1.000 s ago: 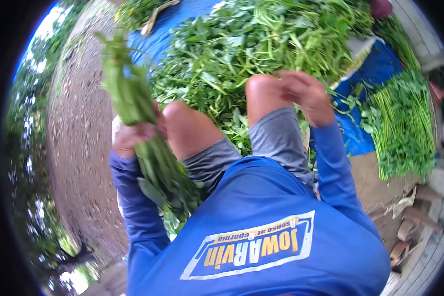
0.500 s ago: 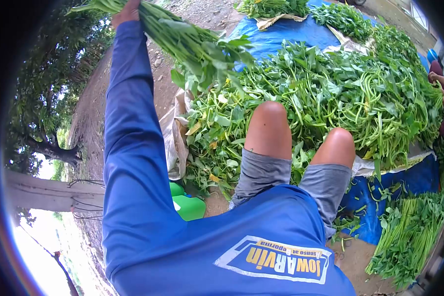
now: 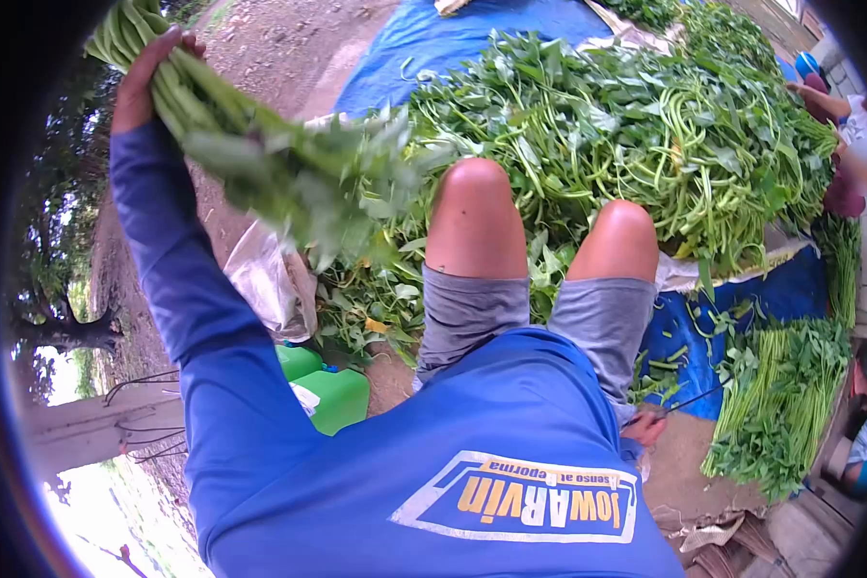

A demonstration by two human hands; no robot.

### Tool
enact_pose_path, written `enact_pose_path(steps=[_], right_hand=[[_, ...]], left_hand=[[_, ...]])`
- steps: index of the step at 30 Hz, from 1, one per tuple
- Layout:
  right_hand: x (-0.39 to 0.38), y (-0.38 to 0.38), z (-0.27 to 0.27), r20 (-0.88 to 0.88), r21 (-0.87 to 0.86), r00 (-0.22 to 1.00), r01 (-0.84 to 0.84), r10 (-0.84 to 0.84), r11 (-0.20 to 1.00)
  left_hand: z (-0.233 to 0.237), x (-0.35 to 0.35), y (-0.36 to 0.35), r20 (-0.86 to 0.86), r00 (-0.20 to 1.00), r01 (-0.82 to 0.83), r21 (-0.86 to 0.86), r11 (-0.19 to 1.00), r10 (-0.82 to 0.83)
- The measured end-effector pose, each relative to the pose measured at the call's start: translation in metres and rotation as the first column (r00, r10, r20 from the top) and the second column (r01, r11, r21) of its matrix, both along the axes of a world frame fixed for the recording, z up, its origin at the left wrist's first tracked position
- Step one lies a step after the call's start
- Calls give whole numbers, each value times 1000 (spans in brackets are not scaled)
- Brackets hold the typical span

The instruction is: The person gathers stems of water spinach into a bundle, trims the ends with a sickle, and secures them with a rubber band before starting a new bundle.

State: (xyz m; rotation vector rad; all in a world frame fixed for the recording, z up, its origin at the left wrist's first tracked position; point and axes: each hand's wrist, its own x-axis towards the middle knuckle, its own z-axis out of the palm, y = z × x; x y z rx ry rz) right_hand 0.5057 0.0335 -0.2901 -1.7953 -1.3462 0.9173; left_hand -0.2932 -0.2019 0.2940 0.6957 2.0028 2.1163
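Since half a second ago the left hand (image 3: 149, 82) has dropped from the top edge toward the upper left, carrying its load with it, and the right hand (image 3: 645, 424) has come into view. The left hand is closed tightly round the stem end of a bunch of leafy stems (image 3: 260, 154), held raised at arm's length. The bunch slants down and to the right, and its leafy end is blurred above the left knee (image 3: 472, 193). The right hand lies low beside the right thigh, partly hidden by the shirt; whether it grips anything cannot be told. Beyond both knees spreads a pile of loose greens (image 3: 626, 116) on a blue tarp (image 3: 433, 39). A white sack (image 3: 270, 279) lies at the pile's left edge, with a green container (image 3: 332, 395) just below it. Tied bundles (image 3: 780, 405) lie on the ground to the right, near the right hand.
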Motion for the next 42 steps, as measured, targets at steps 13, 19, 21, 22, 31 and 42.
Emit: enact_pose_path(steps=[13, 19, 21, 22, 31, 42], right_hand=[[-273, 80, 353, -249, 339, 416, -809, 875, 481], [-346, 82, 362, -56, 346, 60, -935, 997, 75], [-355, 85, 357, -26, 333, 22, -943, 999, 29], [-359, 86, 356, -9, 336, 2, -942, 1000, 5], [-372, 99, 346, 168, 261, -74, -958, 983, -117], [-367, 124, 307, 422, 182, -12, -978, 907, -98]], left_hand=[[-232, 208, 93, 760, 393, 716, 101, 691, -518], [-235, 203, 74, 716, 477, 705, 35, 708, -510], [-235, 200, 68, 720, 471, 710, 33, 704, -509], [-234, 199, 65, 721, 470, 707, 37, 706, -509], [-238, 198, 61, 733, 473, 673, 58, 737, -489], [-220, 189, 29, 667, 605, 452, 162, 877, -434]])
